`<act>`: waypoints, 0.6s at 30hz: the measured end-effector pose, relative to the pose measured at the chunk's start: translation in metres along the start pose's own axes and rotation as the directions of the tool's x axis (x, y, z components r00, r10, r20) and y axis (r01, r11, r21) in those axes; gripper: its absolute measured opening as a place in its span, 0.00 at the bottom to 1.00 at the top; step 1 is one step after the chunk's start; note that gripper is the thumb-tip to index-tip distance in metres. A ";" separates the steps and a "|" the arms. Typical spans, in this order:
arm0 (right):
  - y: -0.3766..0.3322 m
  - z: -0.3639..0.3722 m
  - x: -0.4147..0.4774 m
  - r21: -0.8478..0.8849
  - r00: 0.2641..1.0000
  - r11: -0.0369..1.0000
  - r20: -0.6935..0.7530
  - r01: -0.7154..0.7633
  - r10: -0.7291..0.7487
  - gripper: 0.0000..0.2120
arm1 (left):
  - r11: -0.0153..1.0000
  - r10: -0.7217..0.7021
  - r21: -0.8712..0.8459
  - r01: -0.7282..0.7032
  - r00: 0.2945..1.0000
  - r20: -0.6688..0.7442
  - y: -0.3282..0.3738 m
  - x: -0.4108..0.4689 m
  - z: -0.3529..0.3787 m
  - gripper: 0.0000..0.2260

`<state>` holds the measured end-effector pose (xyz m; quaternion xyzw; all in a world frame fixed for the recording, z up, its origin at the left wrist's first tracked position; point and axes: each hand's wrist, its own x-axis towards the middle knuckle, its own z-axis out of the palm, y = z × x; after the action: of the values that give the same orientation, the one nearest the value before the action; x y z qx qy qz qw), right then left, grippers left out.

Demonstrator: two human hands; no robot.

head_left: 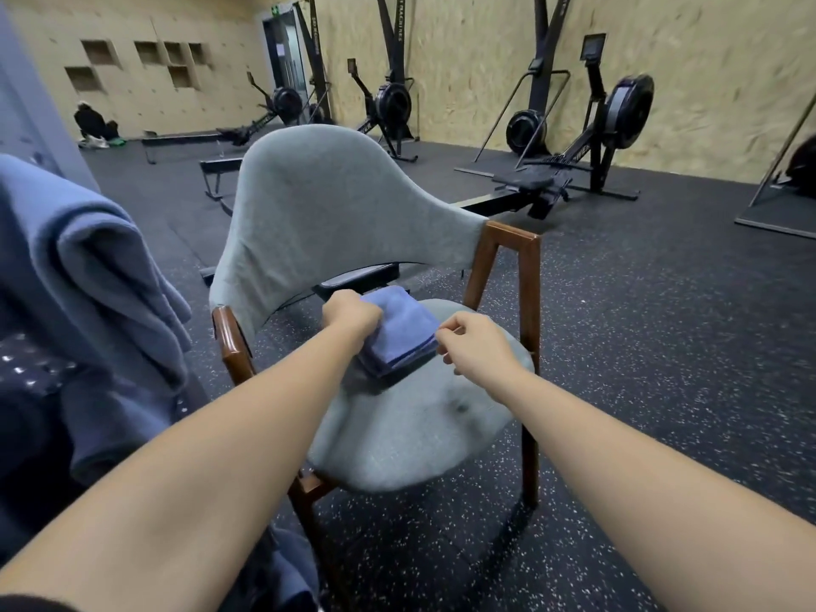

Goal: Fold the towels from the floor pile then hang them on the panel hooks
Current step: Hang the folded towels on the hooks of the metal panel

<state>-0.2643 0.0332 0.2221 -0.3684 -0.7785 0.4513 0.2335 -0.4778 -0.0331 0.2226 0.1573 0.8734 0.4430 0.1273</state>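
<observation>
Holding folded towel (399,335) on the chair seat (410,430): left grip (351,313) was curled over its far-left edge, fingers tucked around the cloth. Right grip (474,344) sat just right of the towel, fingers loosely curled, tips at its right edge; couldn't tell if it pinched or only touched. Towel lay flat between both grips. Larger blue-grey cloth (88,267) hung well left of the left grip. Far beyond both stood rowing machines (587,139) on speckled floor (662,346).
</observation>
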 end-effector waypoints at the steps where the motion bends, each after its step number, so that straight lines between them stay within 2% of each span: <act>1: -0.002 0.001 0.000 0.044 1.000 0.999 -0.008 -0.009 0.009 0.08 | 0.996 0.035 -0.077 -0.035 0.999 0.005 0.004 -0.010 -0.001 0.04; 4: -0.014 0.003 0.001 0.241 0.997 0.968 -0.021 -0.064 0.071 0.09 | 0.964 0.231 -0.142 -0.225 0.973 0.028 0.016 -0.052 -0.007 0.08; 8: -0.034 -0.003 -0.003 0.447 0.984 0.878 0.019 -0.167 0.178 0.18 | 0.878 0.474 -0.123 -0.463 0.877 0.082 0.019 -0.104 -0.016 0.07; 11: -0.043 -0.007 -0.011 0.524 0.971 0.820 0.070 -0.230 0.227 0.17 | 0.829 0.556 -0.156 -0.538 0.823 0.114 0.015 -0.134 -0.024 0.08; 13: -0.044 -0.007 -0.018 0.519 0.966 0.815 0.131 -0.259 0.223 0.12 | 0.839 0.540 -0.184 -0.511 0.821 0.182 0.009 -0.143 -0.029 0.12; 15: -0.040 -0.007 -0.027 0.419 0.971 0.876 0.132 -0.239 0.201 0.06 | 0.875 0.478 -0.243 -0.420 0.830 0.287 0.004 -0.148 -0.036 0.12; 17: -0.037 -0.011 -0.036 0.228 0.994 0.969 0.065 -0.101 0.088 0.07 | 0.891 0.420 -0.313 -0.330 0.861 0.288 -0.001 -0.149 -0.046 0.07; 18: -0.036 -0.014 -0.041 0.122 0.999 0.993 0.042 -0.007 0.002 0.08 | 0.891 0.417 -0.299 -0.342 0.877 0.238 -0.003 -0.147 -0.052 0.05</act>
<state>-0.2426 -0.0032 0.2592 -0.3456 -0.7534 0.5061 0.2381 -0.3624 -0.1299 0.2623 0.3738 0.7338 0.5363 0.1848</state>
